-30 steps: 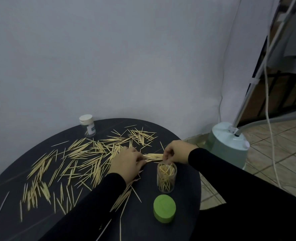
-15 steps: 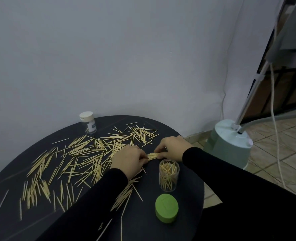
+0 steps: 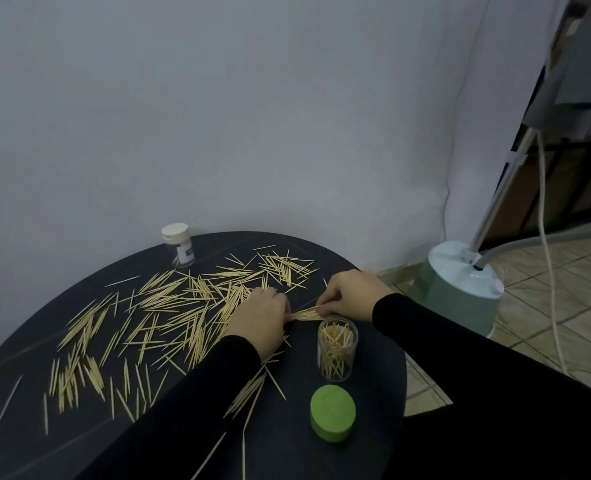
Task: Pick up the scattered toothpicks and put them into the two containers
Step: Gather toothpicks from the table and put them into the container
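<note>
just behind the clear jar, both hands pinch one toothpick bundle, left hand curled, right hand too, fingertips hidden underneath

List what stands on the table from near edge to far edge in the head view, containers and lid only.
green lid → open clear container holding toothpicks → white-capped container by the wall.
</note>
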`<state>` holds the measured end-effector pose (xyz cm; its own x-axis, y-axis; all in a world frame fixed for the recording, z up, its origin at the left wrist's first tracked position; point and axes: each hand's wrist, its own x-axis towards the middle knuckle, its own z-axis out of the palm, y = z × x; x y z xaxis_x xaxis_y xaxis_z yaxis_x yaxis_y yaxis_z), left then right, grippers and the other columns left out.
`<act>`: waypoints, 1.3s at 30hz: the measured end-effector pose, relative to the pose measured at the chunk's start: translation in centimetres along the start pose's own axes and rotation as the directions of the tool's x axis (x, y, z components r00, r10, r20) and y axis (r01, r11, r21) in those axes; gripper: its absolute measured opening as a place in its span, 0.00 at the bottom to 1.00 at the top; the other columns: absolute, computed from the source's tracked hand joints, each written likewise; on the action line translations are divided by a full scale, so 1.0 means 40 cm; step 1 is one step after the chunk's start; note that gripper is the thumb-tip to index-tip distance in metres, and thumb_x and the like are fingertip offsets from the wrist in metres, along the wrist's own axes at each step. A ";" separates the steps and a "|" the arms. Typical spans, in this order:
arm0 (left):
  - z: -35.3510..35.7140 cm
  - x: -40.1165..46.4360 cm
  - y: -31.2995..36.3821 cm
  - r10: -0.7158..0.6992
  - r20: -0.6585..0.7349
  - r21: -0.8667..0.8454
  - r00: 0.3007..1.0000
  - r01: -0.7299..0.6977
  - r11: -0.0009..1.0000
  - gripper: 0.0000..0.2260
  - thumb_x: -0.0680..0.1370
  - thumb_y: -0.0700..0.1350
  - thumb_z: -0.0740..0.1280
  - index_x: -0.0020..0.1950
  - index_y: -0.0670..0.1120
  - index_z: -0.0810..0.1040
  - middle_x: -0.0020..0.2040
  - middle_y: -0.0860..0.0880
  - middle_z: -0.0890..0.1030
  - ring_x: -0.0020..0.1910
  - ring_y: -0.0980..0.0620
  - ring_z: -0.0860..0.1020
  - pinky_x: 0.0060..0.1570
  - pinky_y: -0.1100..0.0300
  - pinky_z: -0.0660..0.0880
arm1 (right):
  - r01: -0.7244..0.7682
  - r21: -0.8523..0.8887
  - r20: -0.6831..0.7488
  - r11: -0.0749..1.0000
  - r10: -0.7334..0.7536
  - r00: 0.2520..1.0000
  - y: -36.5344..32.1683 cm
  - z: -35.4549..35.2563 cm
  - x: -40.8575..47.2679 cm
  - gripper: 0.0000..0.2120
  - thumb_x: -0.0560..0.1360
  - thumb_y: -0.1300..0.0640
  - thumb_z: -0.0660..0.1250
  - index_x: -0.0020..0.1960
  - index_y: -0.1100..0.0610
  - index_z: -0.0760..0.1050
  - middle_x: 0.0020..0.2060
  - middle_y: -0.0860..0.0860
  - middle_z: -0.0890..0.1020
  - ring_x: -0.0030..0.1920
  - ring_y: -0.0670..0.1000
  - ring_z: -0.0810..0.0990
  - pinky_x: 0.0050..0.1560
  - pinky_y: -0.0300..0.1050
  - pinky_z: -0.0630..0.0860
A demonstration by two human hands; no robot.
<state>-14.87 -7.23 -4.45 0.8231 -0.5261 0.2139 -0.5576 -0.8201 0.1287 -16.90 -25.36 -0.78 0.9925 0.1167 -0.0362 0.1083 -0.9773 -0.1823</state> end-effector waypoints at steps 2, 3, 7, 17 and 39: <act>-0.004 0.001 0.000 -0.019 -0.009 -0.033 1.000 0.019 0.999 0.06 0.80 0.49 0.61 0.56 0.51 0.74 0.55 0.53 0.72 0.51 0.56 0.67 0.53 0.62 0.68 | -0.015 0.030 0.009 0.999 0.014 1.000 -0.001 -0.001 -0.004 0.11 0.75 0.45 0.67 0.55 0.45 0.82 0.46 0.41 0.77 0.52 0.45 0.73 0.64 0.49 0.65; -0.006 0.002 0.001 -0.034 -0.014 -0.063 0.999 0.033 0.997 0.05 0.80 0.49 0.61 0.55 0.52 0.74 0.54 0.53 0.72 0.51 0.56 0.67 0.53 0.62 0.68 | -0.020 0.054 0.010 0.998 0.020 1.000 -0.001 -0.002 -0.006 0.11 0.75 0.45 0.68 0.55 0.46 0.82 0.45 0.41 0.77 0.52 0.44 0.73 0.64 0.50 0.66; -0.010 0.005 0.004 -0.105 -0.004 -0.239 0.994 0.101 0.966 0.06 0.80 0.48 0.62 0.54 0.52 0.75 0.53 0.53 0.73 0.52 0.56 0.71 0.55 0.61 0.70 | -0.023 0.170 -0.011 0.985 0.025 1.000 0.001 -0.008 -0.013 0.11 0.75 0.46 0.69 0.55 0.47 0.83 0.46 0.43 0.80 0.52 0.46 0.75 0.62 0.51 0.70; -0.050 0.003 0.023 -0.185 -0.077 -0.667 0.980 0.088 0.740 0.03 0.81 0.46 0.60 0.50 0.52 0.73 0.45 0.55 0.76 0.43 0.57 0.74 0.40 0.67 0.69 | 0.036 0.505 -0.084 0.862 0.007 0.996 0.019 -0.044 -0.059 0.06 0.74 0.49 0.71 0.49 0.49 0.82 0.39 0.41 0.80 0.42 0.42 0.76 0.44 0.37 0.71; -0.038 -0.069 0.075 0.070 0.031 -0.913 0.997 -0.001 0.409 0.03 0.75 0.47 0.68 0.46 0.49 0.79 0.44 0.47 0.78 0.47 0.42 0.76 0.53 0.46 0.75 | 0.086 0.556 0.157 0.827 -0.206 0.966 0.056 -0.072 -0.124 0.12 0.63 0.41 0.74 0.45 0.39 0.82 0.46 0.42 0.84 0.52 0.42 0.80 0.59 0.50 0.75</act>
<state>-18.97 -7.91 -3.17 0.7848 -0.5891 0.1924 -0.3266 -0.1294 0.9363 -21.42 -28.62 1.82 0.9274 0.3417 -0.1521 0.1429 -0.6995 -0.7002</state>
